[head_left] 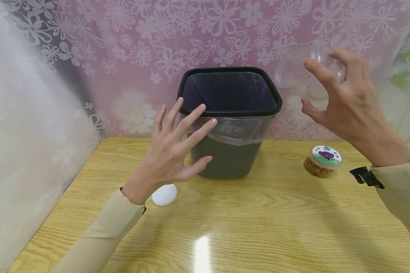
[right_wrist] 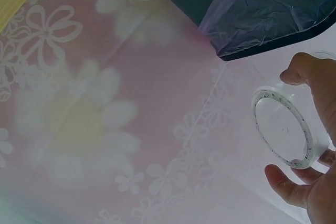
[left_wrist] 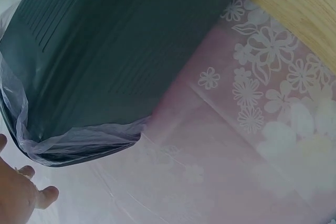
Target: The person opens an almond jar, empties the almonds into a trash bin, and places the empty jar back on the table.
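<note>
My right hand (head_left: 352, 94) grips a clear plastic jar (head_left: 294, 74), raised to the right of the bin's rim. The jar is tipped on its side with its mouth towards the bin; no contents show in it. In the right wrist view the jar's round base (right_wrist: 283, 129) has small dark specks round its edge. My left hand (head_left: 177, 148) is spread with straight fingers in front of the dark bin (head_left: 225, 159), its fingertips near the rim; whether they touch it I cannot tell. A clear bag lines the bin and folds over the outside.
A round white lid (head_left: 164, 195) lies on the wooden table (head_left: 246, 227) beneath my left wrist. To the right stands a small jar (head_left: 322, 162) of brown pieces, its lid printed with a purple flower. Behind the bin hangs a pink flowered curtain (head_left: 136, 57).
</note>
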Demonstrator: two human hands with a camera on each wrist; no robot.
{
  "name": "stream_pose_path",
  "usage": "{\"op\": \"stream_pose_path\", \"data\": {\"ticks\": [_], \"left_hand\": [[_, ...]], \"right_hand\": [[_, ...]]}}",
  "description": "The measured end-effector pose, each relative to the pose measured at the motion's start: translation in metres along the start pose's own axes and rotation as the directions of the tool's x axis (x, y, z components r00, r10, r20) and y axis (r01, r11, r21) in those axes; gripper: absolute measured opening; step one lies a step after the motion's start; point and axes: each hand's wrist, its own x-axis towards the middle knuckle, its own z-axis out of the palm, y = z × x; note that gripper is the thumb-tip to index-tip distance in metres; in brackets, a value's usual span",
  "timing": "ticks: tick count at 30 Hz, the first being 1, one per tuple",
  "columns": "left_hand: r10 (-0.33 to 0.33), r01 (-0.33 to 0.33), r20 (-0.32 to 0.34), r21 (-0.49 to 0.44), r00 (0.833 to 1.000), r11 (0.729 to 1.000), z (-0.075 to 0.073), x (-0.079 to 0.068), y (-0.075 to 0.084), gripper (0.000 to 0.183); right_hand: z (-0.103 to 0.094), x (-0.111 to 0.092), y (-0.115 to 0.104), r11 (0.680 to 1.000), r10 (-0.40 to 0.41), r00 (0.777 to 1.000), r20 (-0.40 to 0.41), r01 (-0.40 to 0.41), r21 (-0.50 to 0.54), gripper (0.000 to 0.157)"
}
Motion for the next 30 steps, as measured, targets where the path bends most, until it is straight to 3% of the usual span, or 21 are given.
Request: {"op": "stream_pose_path", "data": {"ticks": [6,15,22,30], "left_hand": [[-0.006,0.006,0.016,0.003,1.0,1.0,-0.002,-0.007,0.001,0.073],[-0.047,0.047,0.037,-0.008,0.998,0.999,-0.007,-0.018,0.001,0.07],[-0.074,0.074,0.068,-0.003,0.995,0.997,-0.009,-0.026,0.002,0.073],[-0.091,0.088,0.102,0.038,0.991,0.995,-0.007,-0.037,0.003,0.075]], "right_hand": [[0.004,-0.01,-0.001,0.998,0.057,0.996,-0.07,-0.055,0.03,0.076],[0.001,-0.029,-0.001,0.98,0.131,0.989,-0.074,-0.118,0.161,0.071],[0.001,-0.043,-0.004,0.953,0.222,0.967,-0.121,-0.189,0.237,0.084],[0.001,-0.052,-0.009,0.942,0.256,0.957,-0.139,-0.215,0.257,0.089]]}}
